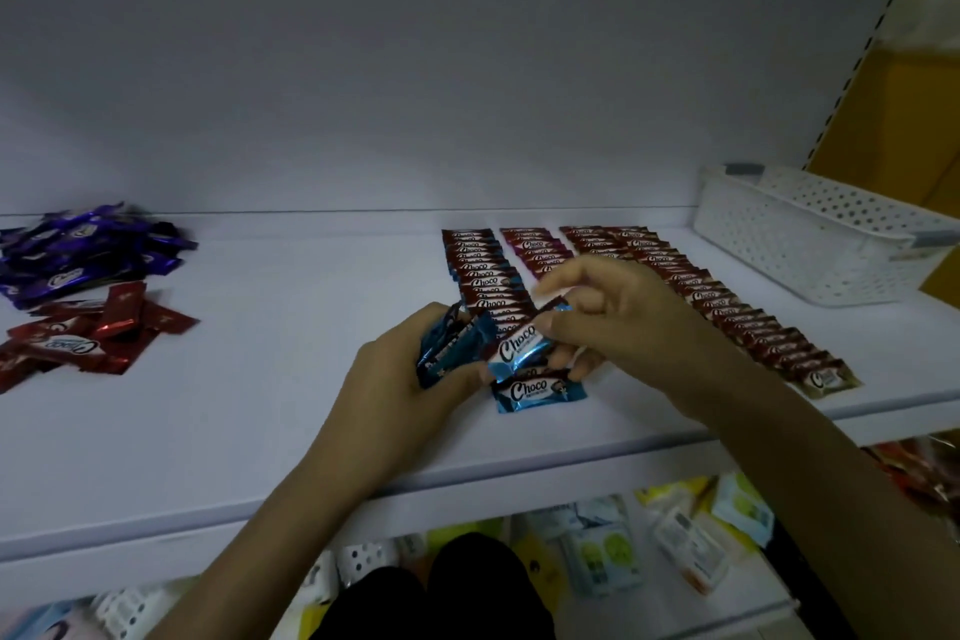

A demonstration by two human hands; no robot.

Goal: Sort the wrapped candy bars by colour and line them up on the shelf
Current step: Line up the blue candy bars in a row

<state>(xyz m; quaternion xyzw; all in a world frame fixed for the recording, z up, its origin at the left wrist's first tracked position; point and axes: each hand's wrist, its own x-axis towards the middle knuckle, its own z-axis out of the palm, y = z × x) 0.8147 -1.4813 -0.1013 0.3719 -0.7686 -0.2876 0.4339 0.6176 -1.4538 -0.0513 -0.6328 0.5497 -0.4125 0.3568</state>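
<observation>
My left hand (pixel 400 379) grips a bundle of blue-wrapped candy bars (pixel 454 340) just above the white shelf (pixel 260 405). My right hand (pixel 608 322) pinches a single blue bar (pixel 519 351) over the near end of a line of overlapping blue bars (pixel 483 286). Another blue bar (pixel 537 392) lies flat at that line's front end. A short line of pink-edged bars (pixel 537 247) and a long line of brown bars (pixel 727 312) run beside it to the right. Loose purple bars (pixel 78 255) and red bars (pixel 88 333) lie heaped at the far left.
A white perforated basket (pixel 810 234) stands at the shelf's back right corner. The shelf's front edge (pixel 467 483) runs below my wrists, with packaged goods (pixel 675 535) on the lower shelf. A slotted upright (pixel 852 68) stands at the right.
</observation>
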